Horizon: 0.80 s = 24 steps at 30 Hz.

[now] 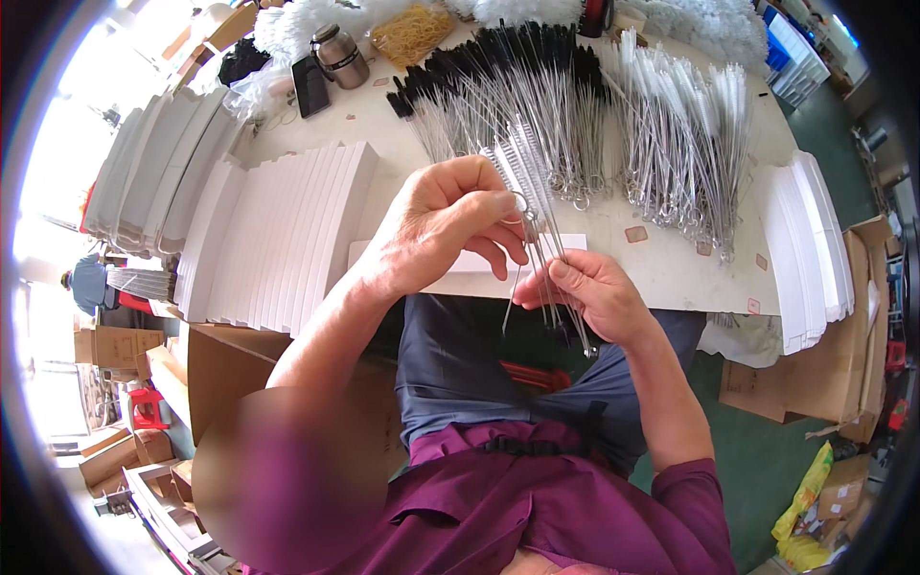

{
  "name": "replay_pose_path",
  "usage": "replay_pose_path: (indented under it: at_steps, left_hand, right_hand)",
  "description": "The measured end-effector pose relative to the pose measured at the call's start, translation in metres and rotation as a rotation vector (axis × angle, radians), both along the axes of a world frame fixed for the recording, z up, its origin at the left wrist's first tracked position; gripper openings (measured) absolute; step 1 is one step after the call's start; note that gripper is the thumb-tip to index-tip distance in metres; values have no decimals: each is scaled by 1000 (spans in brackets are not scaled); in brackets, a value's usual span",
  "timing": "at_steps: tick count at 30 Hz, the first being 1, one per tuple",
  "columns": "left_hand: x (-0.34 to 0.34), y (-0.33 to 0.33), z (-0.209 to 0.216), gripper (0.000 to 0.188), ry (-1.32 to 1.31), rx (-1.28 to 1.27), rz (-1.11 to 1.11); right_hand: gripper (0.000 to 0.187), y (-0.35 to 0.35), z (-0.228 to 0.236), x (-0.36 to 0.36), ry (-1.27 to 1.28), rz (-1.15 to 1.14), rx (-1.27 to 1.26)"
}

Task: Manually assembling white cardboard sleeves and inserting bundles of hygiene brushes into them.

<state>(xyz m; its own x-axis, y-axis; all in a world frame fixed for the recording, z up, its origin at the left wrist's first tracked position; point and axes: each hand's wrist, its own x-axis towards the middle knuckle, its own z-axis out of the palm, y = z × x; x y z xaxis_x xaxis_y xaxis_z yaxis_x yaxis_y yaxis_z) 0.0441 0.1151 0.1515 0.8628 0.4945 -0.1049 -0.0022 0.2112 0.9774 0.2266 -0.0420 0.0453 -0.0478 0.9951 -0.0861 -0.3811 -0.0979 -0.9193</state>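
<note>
In front of my body, my right hand (599, 297) is closed round the wire stems of several thin cleaning brushes (527, 163). Their white bristles point up toward the far side, and small looped ends hang below the fingers. My left hand (446, 225) pinches the ring end of one wire-stemmed brush beside that bundle, its lower fingers curled loosely. Behind both hands a slim white box (575, 241) lies along the table's near edge, partly covered. Just beyond is a big spread of black-bristled brushes (517, 81), and to its right a pile of white-bristled brushes (685, 134).
Rows of slim white boxes (287, 225) cover the table's left side; more white boxes (810, 249) stand at the right edge. A steel flask (340, 57), a dark phone (310, 86) and a bag of yellow rubber bands (412, 34) sit farther back. Cardboard cartons (767, 391) flank the table.
</note>
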Motion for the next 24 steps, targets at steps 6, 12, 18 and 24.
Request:
replay_pose_path:
  at_steps: [6,12,18,24]
  left_hand:
    - [0,4,-5,19,-87,-119,19]
    - [-3,12,-6,14,32,240,118]
    - [-15,14,-21,12,232,761,185]
    - [-9,10,-32,10,198,983,233]
  right_hand:
    - [36,5,-6,-6,59,2,62]
    - [35,-7,-3,7,175,74,-131]
    - [35,-20,7,9,-59,47,-189]
    - [33,-33,7,6,-240,28,-210]
